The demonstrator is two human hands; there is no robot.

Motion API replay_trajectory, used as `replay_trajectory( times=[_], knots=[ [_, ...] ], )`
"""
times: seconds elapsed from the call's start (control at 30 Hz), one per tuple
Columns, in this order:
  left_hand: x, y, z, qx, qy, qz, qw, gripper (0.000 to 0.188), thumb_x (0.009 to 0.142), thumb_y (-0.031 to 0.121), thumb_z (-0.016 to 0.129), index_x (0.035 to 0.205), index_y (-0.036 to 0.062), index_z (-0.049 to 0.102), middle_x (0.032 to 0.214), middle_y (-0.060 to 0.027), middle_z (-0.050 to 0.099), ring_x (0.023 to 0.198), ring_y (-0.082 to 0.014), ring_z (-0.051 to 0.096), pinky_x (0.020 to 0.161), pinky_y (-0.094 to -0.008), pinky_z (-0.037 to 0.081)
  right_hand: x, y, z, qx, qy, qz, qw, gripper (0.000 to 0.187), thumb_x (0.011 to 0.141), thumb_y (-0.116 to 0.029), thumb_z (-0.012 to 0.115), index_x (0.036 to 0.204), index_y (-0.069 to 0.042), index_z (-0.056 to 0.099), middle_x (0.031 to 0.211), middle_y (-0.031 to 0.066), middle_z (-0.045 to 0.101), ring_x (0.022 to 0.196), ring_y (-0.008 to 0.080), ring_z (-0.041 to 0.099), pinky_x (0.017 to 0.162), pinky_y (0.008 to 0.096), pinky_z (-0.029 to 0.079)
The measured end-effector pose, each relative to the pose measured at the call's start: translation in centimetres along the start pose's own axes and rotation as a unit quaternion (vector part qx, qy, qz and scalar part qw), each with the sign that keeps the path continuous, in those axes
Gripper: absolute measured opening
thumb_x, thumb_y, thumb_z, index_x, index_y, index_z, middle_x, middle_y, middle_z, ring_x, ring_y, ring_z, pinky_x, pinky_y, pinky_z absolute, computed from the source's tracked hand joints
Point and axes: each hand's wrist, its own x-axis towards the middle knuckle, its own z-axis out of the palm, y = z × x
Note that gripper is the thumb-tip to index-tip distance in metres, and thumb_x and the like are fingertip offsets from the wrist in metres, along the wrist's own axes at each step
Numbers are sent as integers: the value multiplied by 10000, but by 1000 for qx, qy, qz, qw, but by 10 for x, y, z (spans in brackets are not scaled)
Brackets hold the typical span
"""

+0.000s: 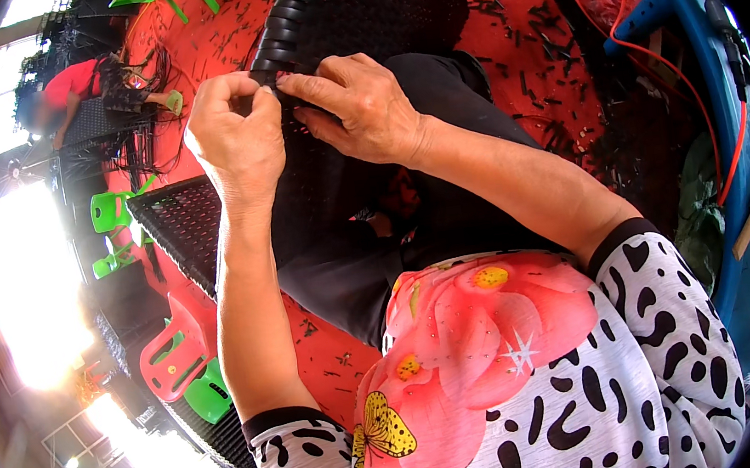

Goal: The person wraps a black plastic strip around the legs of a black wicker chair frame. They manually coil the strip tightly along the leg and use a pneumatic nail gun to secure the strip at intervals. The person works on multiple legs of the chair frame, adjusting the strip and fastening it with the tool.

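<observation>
A black woven furniture piece [359,14] stands against my legs, its left edge wrapped with broad glossy black strips [281,37]. At the near end of that wrapped edge, my left hand [239,138] is closed in a pinch of thumb and forefinger on a black strip; most of the strip is hidden. My right hand [366,110] meets it from the right, fingers bent, forefinger and thumb closed on the same wrapped edge. The fingertips of both hands nearly touch. What lies under the right fingers is mostly covered.
Another dark woven panel [180,224] juts out left of my left forearm. Black strip scraps litter the red floor [509,34]. A blue frame [691,4] with an orange cord [685,74] stands at right. Small green [109,211] and red chairs [175,349] and a seated person [81,87] are at left.
</observation>
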Motion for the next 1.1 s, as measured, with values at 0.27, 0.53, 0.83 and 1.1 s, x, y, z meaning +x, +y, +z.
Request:
replay_trajectory(
  times=[0.27, 0.53, 0.83, 1.1],
  knots=[
    [4, -5, 0, 1, -1, -15, 1000, 68, 764, -20, 687, 793, -35, 628, 821, -11, 634, 625, -19, 489, 553, -177, 400, 11, 3, -2, -4, -5, -27, 1000, 308, 715, -143, 723, 1017, -140, 658, 718, 27, 543, 654, 205, 581, 648, 346, 448],
    [3, 2, 1, -21, 12, -53, 998, 108, 735, 45, 668, 811, -12, 616, 762, -98, 659, 629, -167, 608, 623, -301, 488, 41, 12, -11, -28, 25, -61, 997, 210, 681, -157, 730, 880, -151, 663, 762, 21, 556, 693, 218, 581, 602, 364, 446],
    [4, 4, 1, -36, 9, -61, 997, 285, 766, -55, 663, 1012, -35, 521, 923, -108, 626, 829, -125, 611, 762, -243, 494, 103, 30, -25, -55, -173, -228, 956, 180, 720, -234, 695, 814, -93, 635, 800, 74, 611, 848, 246, 603, 843, 398, 416],
    [5, 7, 2, -68, 8, -80, 994, 292, 767, -65, 663, 1017, -47, 513, 941, -123, 627, 848, -129, 616, 773, -235, 496, 115, 27, -33, -105, -298, -195, 929, 218, 732, -296, 697, 807, -101, 634, 831, 79, 614, 867, 262, 599, 813, 404, 411]
  ],
)
